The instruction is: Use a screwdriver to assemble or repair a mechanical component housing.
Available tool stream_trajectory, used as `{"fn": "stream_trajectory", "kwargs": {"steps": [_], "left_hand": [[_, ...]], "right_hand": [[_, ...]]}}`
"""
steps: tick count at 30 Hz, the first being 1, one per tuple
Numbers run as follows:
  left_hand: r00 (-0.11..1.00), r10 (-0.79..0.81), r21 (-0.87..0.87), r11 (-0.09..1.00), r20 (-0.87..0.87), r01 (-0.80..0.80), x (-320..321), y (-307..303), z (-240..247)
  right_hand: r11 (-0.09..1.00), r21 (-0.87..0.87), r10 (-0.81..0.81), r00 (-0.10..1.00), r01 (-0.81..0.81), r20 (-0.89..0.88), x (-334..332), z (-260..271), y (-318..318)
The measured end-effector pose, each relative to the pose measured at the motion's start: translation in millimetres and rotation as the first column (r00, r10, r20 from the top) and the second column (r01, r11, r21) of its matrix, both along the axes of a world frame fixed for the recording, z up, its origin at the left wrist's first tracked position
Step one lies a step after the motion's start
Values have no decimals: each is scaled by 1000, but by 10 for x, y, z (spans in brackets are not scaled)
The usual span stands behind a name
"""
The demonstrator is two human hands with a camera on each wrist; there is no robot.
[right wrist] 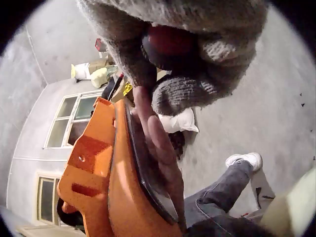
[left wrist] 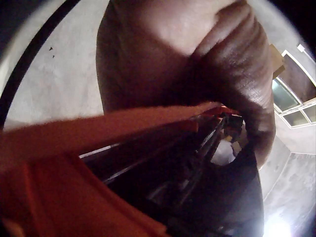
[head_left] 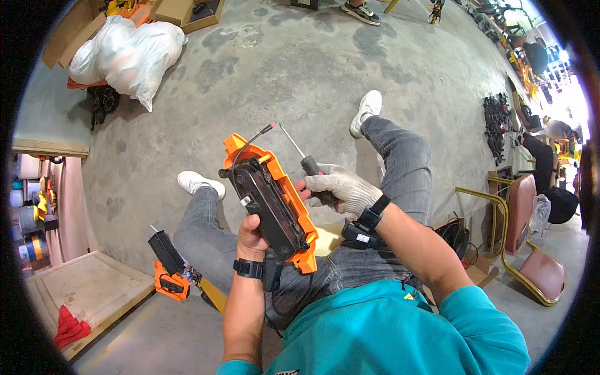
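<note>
The person sits with legs stretched out over the floor (head_left: pixel 300 69); the orange and black housing (head_left: pixel 275 200) is held up above the lap, clear of the floor, tilted so that its black face looks towards the head camera and its orange rim runs along the right side. The bare left hand (head_left: pixel 253 234) grips the housing at its lower end, fingers curled round behind it; in the right wrist view two of its fingers (right wrist: pixel 158 143) lie along the dark edge of the housing. The gloved right hand (head_left: pixel 340 190) is closed round the handle of a screwdriver (head_left: pixel 309 165), just beside the housing's right rim; the shaft points up and away, and its tip touches nothing. A thin black cable (head_left: pixel 247 144) arcs from the top of the housing, its red end close to the screwdriver's tip. The left wrist view shows only palm and blurred orange plastic.

On the floor by the person's left leg stands a second orange and black part (head_left: pixel 167 265); beside it lies a wooden board (head_left: pixel 81 287) with a red cloth (head_left: pixel 69 328) at its near corner; a white sack (head_left: pixel 131 56) sits at the far left; a gold-framed chair (head_left: pixel 531 250) stands at the right.
</note>
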State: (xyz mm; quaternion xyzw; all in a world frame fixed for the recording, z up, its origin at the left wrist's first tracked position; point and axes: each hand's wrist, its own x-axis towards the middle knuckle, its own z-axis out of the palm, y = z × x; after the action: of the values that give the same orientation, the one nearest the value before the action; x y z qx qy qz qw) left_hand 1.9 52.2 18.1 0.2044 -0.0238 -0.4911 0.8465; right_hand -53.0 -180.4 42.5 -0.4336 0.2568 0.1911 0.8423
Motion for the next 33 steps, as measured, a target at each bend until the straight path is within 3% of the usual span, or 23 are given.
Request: {"fn": "stream_trajectory", "kwargs": {"steps": [5,14,16,20,25,28,33], "left_hand": [[999,-23,15,1000,24,22,7,-11,45],[1000,-26,28,999,-10,26,2,-4,58],[999,-33,23,999,7,33,14,-13,59],[1000,-23,13,1000,5,23,0,-7,20],[999,-36,7,999,-19,36,-4,-11,26],[998,-58,19,998,-28,58,-19,-18,48],[997,-70,25,997,-9,71,-21,-25,27]], "right_hand": [[998,15,66,998,-66,-21,-38,-118,-50],[999,32,-5,1000,6,-22,-71,-36,-33],[993,79,90,996,-89,-1,-74,-86,-84],[992,83,97,995,-98,14,-94,-202,-69],[979,199,-30,999,34,-25,-86,-162,15],[972,237,8,1000,-6,-7,-96,-145,-17],[990,116,78,997,-77,0,-113,-278,-108]]}}
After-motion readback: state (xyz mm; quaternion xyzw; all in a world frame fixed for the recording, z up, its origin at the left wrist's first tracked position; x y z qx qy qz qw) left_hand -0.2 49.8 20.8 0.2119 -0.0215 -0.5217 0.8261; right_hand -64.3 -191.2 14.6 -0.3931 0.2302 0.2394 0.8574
